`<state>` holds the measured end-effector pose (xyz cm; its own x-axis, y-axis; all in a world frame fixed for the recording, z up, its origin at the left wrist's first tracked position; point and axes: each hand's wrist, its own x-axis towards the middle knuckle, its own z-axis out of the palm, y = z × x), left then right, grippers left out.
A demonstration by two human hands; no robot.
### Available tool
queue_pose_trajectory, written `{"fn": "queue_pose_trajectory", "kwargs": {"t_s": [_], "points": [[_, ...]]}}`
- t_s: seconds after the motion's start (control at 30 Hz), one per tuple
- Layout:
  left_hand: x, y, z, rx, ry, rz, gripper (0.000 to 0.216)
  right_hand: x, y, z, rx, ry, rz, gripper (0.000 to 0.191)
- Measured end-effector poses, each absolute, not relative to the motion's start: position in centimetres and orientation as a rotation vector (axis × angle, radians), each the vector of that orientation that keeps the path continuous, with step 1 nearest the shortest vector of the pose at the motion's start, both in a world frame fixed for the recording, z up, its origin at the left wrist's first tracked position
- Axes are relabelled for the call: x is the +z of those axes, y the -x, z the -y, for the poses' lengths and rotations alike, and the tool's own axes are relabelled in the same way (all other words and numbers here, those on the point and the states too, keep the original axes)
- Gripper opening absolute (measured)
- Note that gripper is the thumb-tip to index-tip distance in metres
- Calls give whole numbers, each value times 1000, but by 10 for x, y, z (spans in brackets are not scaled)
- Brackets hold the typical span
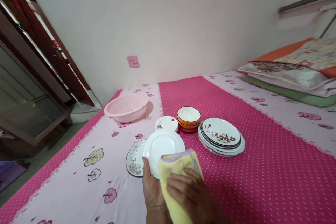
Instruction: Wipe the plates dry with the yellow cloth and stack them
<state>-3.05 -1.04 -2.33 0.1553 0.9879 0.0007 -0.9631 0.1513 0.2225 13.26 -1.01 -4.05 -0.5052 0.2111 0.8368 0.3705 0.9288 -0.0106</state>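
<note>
My left hand (153, 189) holds up a plain white plate (164, 145), its thumb along the near left rim and the other fingers hidden. Over the plate's lower right side lies a folded yellow cloth (168, 171) with a lilac edge. My right hand (187, 189) is pressed on that cloth, fingers bent over it. Partly behind the white plate, a dark-rimmed plate with a floral print (135, 162) rests on the bedspread. Just beyond are small white plates with red flowers (166, 123).
Orange bowls (188, 119) stand stacked beside a pile of flowered plates (222, 133) on the right. A pink basin (127, 108) sits at the back left. Folded bedding (291, 70) lies at the far right on the pink patterned bedspread (110, 161). A white wall rises behind.
</note>
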Motion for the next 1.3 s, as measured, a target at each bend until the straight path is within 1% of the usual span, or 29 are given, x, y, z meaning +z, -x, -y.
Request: {"fn": "queue_pose_trajectory", "kwargs": {"t_s": [0.07,0.1,0.13,0.23,0.3,0.4,0.47,0.53,0.6,0.7,0.77,0.83,0.9,1.0,1.1,1.2,1.3], "points": [[-23,21,2,1580,-235,-121,63,-35,-151,1,-46,506,2144,59],[-23,18,-1,1640,-246,-129,60,-32,-160,-3,56,593,2081,61],[-23,16,-3,1675,-243,-158,56,-30,-167,-7,158,696,1981,60],[-19,10,-2,1712,-201,-287,52,-20,-184,-14,327,922,1655,45],[-15,5,0,1709,-183,-350,53,-13,-189,-10,286,890,1639,44],[-8,-5,3,1636,-159,-378,63,-5,-184,3,108,690,1962,48],[-6,-10,5,1489,-127,-384,74,-3,-173,11,4,600,2183,50],[-7,-13,7,1323,-115,-381,79,-4,-163,15,-33,563,2269,50],[-11,-15,7,1289,-152,-329,76,-5,-159,11,-12,579,2265,53],[-18,-17,4,1407,-242,-181,69,-8,-169,-3,30,673,2151,57],[-22,-17,0,1452,-265,-116,64,-10,-181,-14,96,735,1988,55],[-25,-13,-2,1481,-281,-93,61,-10,-190,-22,301,835,1728,51],[-28,-8,-3,1512,-299,-89,59,-7,-194,-26,647,985,1371,49],[-31,-4,-4,1544,-287,-105,57,0,-192,-25,1239,1110,833,61],[-27,-11,-3,1580,-194,-283,53,4,-184,-21,1681,936,563,70],[-16,-22,-2,1601,-104,-620,47,3,-178,-15,1843,748,561,75],[-4,-27,0,1641,-232,-851,48,4,-177,-10,1820,709,632,77]]}}
